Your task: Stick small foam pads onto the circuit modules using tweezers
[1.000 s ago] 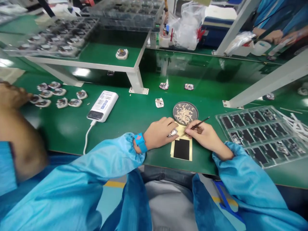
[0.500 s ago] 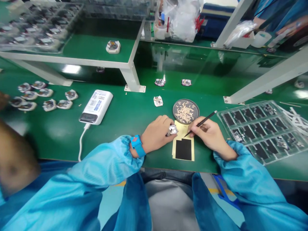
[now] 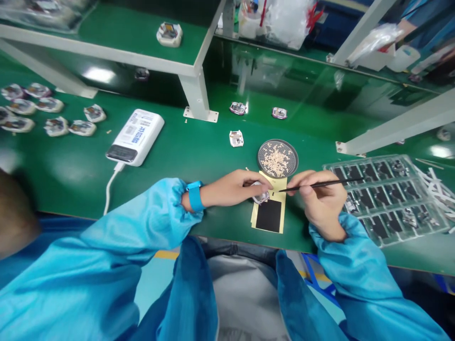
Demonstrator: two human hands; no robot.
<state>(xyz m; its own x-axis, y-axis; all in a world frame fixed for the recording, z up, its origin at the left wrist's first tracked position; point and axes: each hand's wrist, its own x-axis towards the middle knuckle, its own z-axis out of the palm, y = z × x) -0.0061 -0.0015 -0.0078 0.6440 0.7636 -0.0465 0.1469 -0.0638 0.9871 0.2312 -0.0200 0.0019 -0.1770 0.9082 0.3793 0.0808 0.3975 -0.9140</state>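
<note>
Glossy green desk. Toward its near edge: left hand, right hand, both grips clamped. Beneath, yellow paper sheet bearing black rectangle. Right grip: thin black pointed tool, tip over sheet. Left grip: small white rounded casing, above sheet's left side.

Tabletop glossy; sleeves cloth (satiny sheen); black sheet matt; tray clear plastic.

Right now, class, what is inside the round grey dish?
The round grey dish holds small pale pieces; its dotted floor shows around them, but what they cover is hidden.
</note>
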